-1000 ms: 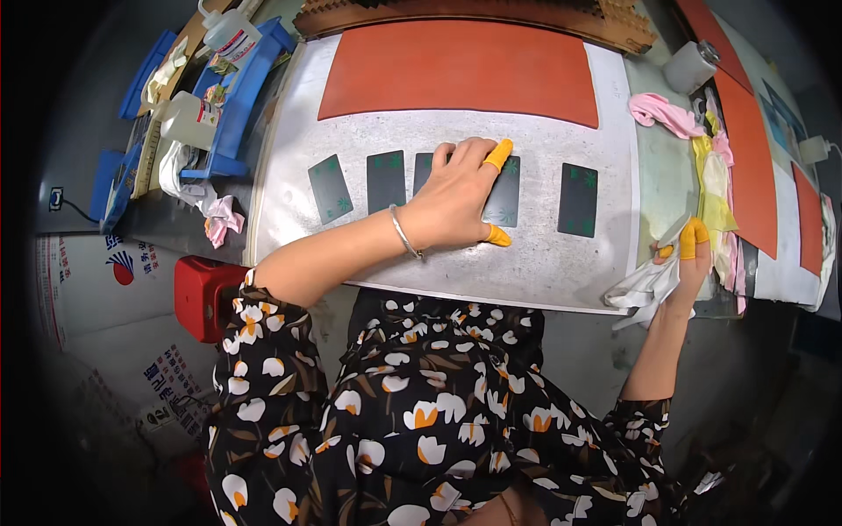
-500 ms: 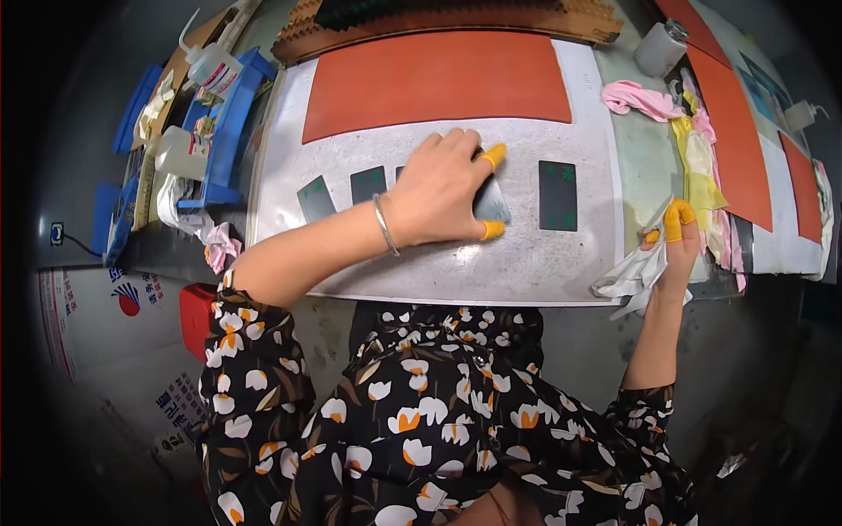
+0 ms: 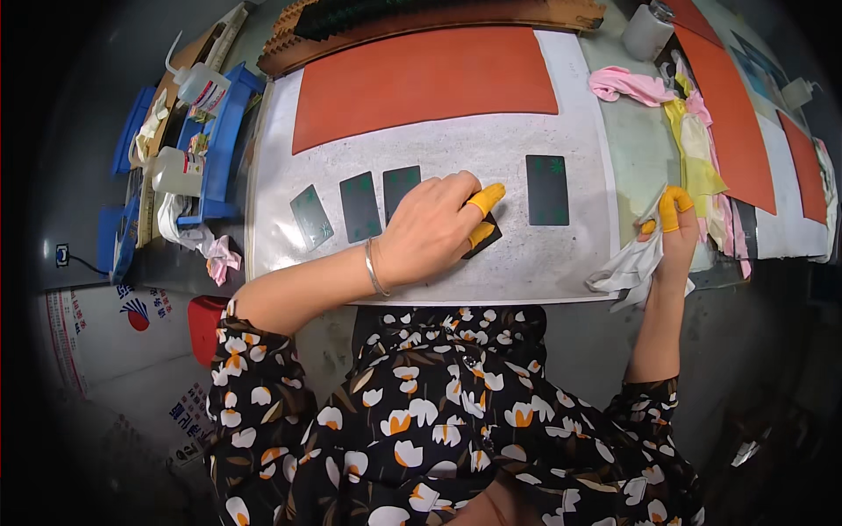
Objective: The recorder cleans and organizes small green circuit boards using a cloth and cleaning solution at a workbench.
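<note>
My left hand [image 3: 438, 226], with yellow finger cots on two fingers, is closed over a small dark rectangular panel [image 3: 488, 241] low on the sheet; most of it hides under the hand. To its left lie similar dark panels with green markings: a tilted one [image 3: 311, 219], an upright one [image 3: 359, 209], and one [image 3: 401, 186] partly covered by my hand. Another dark panel [image 3: 548, 191] lies to the right. Off the sheet's right side, my right hand [image 3: 675, 232], also in yellow finger cots, grips a crumpled white cloth [image 3: 633, 263].
An orange mat [image 3: 425, 83] covers the far part of the white sheet [image 3: 561, 272], before a notched wooden rack [image 3: 438, 31]. Blue bins [image 3: 224, 149] with squeeze bottles [image 3: 202, 88] stand left. Right are pink cloth [image 3: 631, 85], yellow cloth [image 3: 693, 158] and a bottle [image 3: 647, 33].
My left hand has come nearer to me with its panel, which now tilts and shows less. More of the third panel is uncovered. My right hand still holds the cloth.
</note>
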Available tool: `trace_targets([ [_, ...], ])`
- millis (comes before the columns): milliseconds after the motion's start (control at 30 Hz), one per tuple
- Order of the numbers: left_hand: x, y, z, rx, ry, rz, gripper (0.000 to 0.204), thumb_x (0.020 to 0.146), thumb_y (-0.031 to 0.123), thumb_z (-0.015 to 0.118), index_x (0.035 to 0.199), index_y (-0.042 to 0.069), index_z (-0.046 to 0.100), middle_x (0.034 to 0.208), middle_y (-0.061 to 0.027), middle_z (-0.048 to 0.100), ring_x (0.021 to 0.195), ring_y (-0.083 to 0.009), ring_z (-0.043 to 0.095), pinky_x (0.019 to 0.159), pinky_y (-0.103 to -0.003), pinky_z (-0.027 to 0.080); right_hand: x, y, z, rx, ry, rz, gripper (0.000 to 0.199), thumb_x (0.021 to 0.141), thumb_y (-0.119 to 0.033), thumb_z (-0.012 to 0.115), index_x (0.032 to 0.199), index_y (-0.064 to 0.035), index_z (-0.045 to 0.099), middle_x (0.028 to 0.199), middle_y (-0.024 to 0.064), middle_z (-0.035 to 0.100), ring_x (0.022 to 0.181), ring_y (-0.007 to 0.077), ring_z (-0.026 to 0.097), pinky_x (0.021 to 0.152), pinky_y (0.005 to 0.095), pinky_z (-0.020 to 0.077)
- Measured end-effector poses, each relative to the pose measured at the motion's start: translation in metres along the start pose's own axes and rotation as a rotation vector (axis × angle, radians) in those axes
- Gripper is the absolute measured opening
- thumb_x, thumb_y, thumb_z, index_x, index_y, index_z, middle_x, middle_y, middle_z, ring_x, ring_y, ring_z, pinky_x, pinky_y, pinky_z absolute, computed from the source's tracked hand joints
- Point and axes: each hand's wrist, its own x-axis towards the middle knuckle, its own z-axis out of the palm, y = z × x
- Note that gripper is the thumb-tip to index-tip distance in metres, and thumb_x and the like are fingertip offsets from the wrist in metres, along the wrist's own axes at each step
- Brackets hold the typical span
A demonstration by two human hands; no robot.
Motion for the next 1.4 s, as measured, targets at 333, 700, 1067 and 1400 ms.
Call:
trace_targets([
  [333, 0.008, -0.010, 0.004, 0.064, -0.075, 0.229, 0.042, 0.066, 0.017, 0.063, 0.106, 0.005, 0.053, 0.097, -0.0082, 0.051, 0.085, -0.0203, 0.051, 0.075, -0.033, 0.038, -0.001, 0.001, 0.002, 0.003, 0.012, 0.004, 0.017, 0.085, -0.016, 0.054, 0.097, -0.0041, 0.053, 0.068, 0.0005, 0.049, 0.052, 0.0078, 0.047, 0.045, 0.0187, 0.0389],
  [700, -0.078, 0.022, -0.018, -0.145, -0.177, -0.338, 0.071, 0.068, 0.029, 0.066, 0.124, 0.001, 0.033, 0.130, -0.0167, 0.032, 0.121, -0.0323, 0.030, 0.098, -0.052, 0.018, 0.001, 0.004, -0.005, -0.017, 0.016, -0.012, 0.016, 0.087, -0.013, 0.050, 0.099, -0.0037, 0.053, 0.069, 0.0013, 0.051, 0.050, 0.0088, 0.048, 0.046, 0.0198, 0.0400],
  [1067, -0.125, -0.065, -0.050, 0.040, -0.104, -0.578, 0.092, 0.057, 0.042, 0.073, 0.127, 0.001, 0.030, 0.130, -0.0187, 0.032, 0.124, -0.0334, 0.023, 0.101, -0.043, 0.018, 0.003, 0.003, -0.005, -0.017, 0.004, -0.038, 0.017, 0.089, -0.013, 0.046, 0.102, -0.0028, 0.050, 0.066, 0.0049, 0.054, 0.047, 0.0100, 0.047, 0.058, 0.0255, 0.0467],
  [1400, -0.135, -0.079, -0.058, -0.017, -0.165, -0.518, 0.075, 0.063, 0.026, 0.069, 0.126, 0.006, 0.035, 0.129, -0.0132, 0.035, 0.125, -0.0310, 0.023, 0.101, -0.049, 0.014, 0.013, 0.011, -0.009, 0.074, 0.024, -0.014, 0.017, 0.088, -0.013, 0.045, 0.102, -0.0026, 0.050, 0.069, 0.0073, 0.055, 0.046, 0.0137, 0.049, 0.047, 0.0255, 0.0462],
])
